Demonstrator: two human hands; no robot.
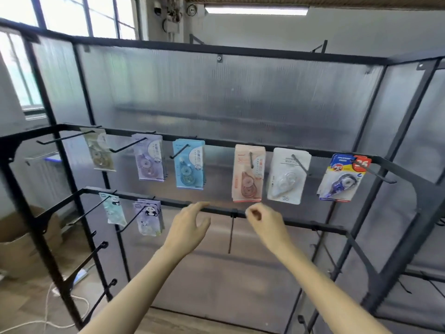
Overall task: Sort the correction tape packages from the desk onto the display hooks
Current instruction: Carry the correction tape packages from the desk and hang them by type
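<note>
Correction tape packages hang on a black display rack. The upper bar [216, 142] carries several: beige [100, 150], purple [149, 157], blue [189, 163], pink [248, 173], white [286, 175] and a blue-and-yellow one [342, 178]. The lower bar [301, 225] carries a mint panda pack [113, 208] and a purple panda pack [148, 216]. My left hand [189, 225] is raised just in front of the lower bar, fingers straight, holding nothing. My right hand [262, 221] is beside it with fingers curled, empty, close to a bare hook [231, 232].
A ribbed translucent panel [240, 97] backs the rack. More bare hooks [97, 251] stick out on the left frame. Cardboard boxes [21, 247] and a white cable [48, 307] lie on the wooden floor at the left. The desk is out of view.
</note>
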